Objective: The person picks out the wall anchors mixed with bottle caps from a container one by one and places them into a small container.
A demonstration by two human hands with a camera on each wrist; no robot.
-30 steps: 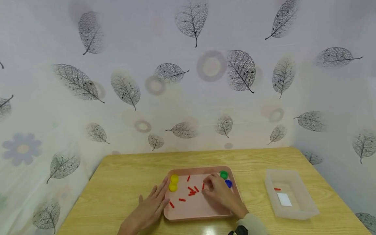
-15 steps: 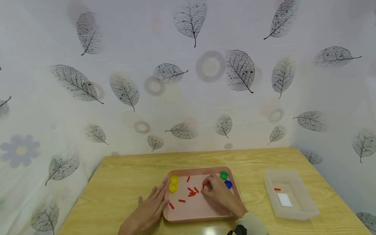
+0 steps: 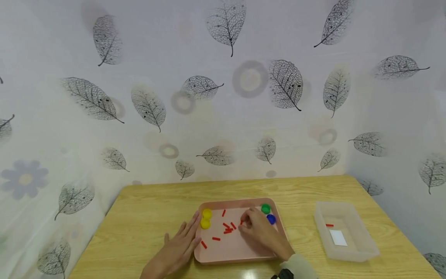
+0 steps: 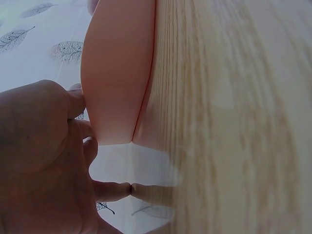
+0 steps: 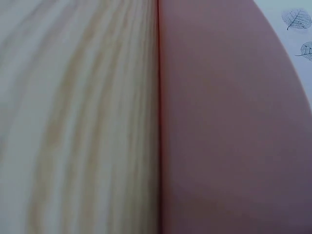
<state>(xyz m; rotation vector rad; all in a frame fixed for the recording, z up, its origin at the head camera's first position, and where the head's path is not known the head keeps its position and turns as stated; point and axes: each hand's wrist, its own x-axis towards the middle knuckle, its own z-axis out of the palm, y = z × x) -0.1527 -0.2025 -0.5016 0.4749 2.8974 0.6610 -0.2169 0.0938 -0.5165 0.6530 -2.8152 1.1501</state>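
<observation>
Wall covering [image 3: 216, 124]: pale, printed with dark skeleton leaves and faint rings; behind the worktop and at both sides.
Worktop [image 3: 156, 205]: yellowish, wood-grained.
Tray [image 3: 240, 248]: pink, shallow, rectangular, corners rounded; flat on the middle of the worktop, toward the near edge.
Box [image 3: 352, 254]: translucent white, open-topped; to the right of the tray, well apart from it.
Left hand [image 3: 179, 245]: at the tray's left wall, touching it from outside; fingers straight and spread, grip apart, nothing held.
Right hand [image 3: 260, 229]: over the right half of the tray; grip clamped, thumb and fingertips pinching one red stick [image 3: 241, 222].
Sleeve [image 3: 300, 266]: pale, at the right wrist.
Card [image 3: 338, 237]: white, flat inside the box.
Yellow discs [image 3: 205, 223]: two, together by the tray's left wall.
Green disc [image 3: 266, 209]: in the tray's far right corner.
Blue disc [image 3: 271, 219]: just nearer than the green one, beside the right hand.
Loose sticks [image 3: 216, 239]: red; several clustered mid-tray, some overlapping, others scattered singly, one in the box.
</observation>
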